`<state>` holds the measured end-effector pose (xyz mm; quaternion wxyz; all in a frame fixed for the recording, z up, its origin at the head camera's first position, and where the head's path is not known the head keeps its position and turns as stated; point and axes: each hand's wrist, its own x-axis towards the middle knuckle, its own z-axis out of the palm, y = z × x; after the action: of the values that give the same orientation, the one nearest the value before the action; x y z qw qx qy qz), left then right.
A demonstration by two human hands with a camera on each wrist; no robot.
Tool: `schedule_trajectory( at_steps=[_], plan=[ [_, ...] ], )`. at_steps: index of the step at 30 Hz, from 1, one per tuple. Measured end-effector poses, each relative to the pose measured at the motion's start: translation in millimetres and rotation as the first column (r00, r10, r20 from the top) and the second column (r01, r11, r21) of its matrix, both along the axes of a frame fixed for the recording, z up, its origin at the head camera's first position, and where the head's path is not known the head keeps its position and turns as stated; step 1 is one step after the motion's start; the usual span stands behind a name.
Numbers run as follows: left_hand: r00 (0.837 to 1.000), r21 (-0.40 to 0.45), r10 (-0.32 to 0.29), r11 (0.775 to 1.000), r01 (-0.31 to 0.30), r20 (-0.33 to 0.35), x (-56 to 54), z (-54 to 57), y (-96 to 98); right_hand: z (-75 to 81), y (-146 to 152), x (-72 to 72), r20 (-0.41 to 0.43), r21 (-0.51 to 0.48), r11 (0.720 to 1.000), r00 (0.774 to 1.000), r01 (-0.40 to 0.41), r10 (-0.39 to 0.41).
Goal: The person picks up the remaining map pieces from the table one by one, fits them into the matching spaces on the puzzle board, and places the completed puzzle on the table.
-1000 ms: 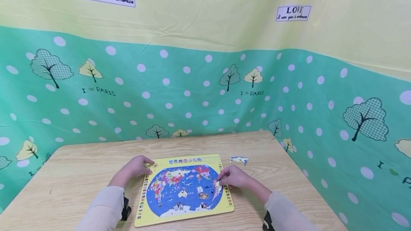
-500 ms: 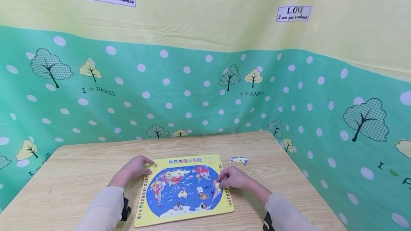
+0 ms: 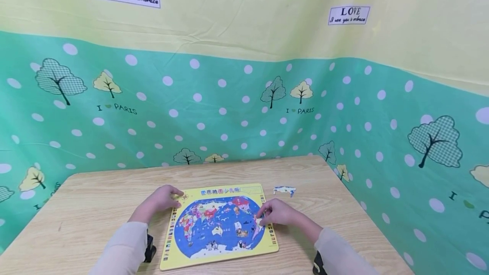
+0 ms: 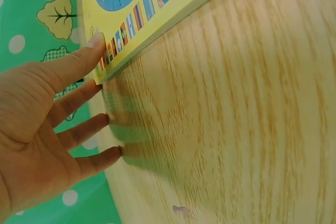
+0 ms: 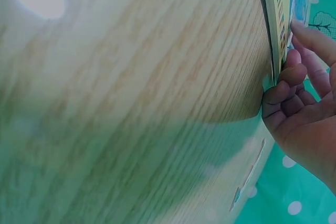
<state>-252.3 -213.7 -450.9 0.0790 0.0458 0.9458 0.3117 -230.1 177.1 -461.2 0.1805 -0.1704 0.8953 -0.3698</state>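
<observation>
A yellow-bordered world map puzzle board (image 3: 225,258) lies on the table. My left hand (image 3: 166,198) rests at its upper left corner. In the left wrist view its thumb (image 4: 84,59) lies on the border, while the other fingers spread past the board's edge. My right hand (image 3: 279,212) is at the right side of the map, over South America. Its thumb and index finger pinch a small pale puzzle piece (image 3: 259,222), largely covered by the fingertips. The right wrist view shows the other fingers curled beside the board edge (image 5: 283,19).
A loose white and blue puzzle piece (image 3: 284,190) lies on the table just beyond the board's upper right corner. The wooden table (image 3: 103,190) is backed by a green and yellow curtain (image 3: 214,96) at the rear and right.
My right thumb and index finger have shifted very slightly left over the map's right side. The left hand, the board and the loose piece stay where they were.
</observation>
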Motion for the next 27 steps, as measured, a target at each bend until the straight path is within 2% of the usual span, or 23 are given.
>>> schedule_trajectory(
  at_steps=[10, 27],
  plan=[
    [1.000, 0.009, 0.018, 1.000, -0.018, 0.007, 1.5, -0.3, 0.3, 2.0, -1.0, 0.3, 0.005, 0.007, 1.000, 1.000, -0.023, 0.023],
    [1.000, -0.007, 0.009, 1.000, -0.009, -0.004, 0.3, -1.8, -0.9, 3.1, -1.0, 1.0, 0.003, 0.018, 1.000, 1.000, -0.023, 0.023]
  ],
)
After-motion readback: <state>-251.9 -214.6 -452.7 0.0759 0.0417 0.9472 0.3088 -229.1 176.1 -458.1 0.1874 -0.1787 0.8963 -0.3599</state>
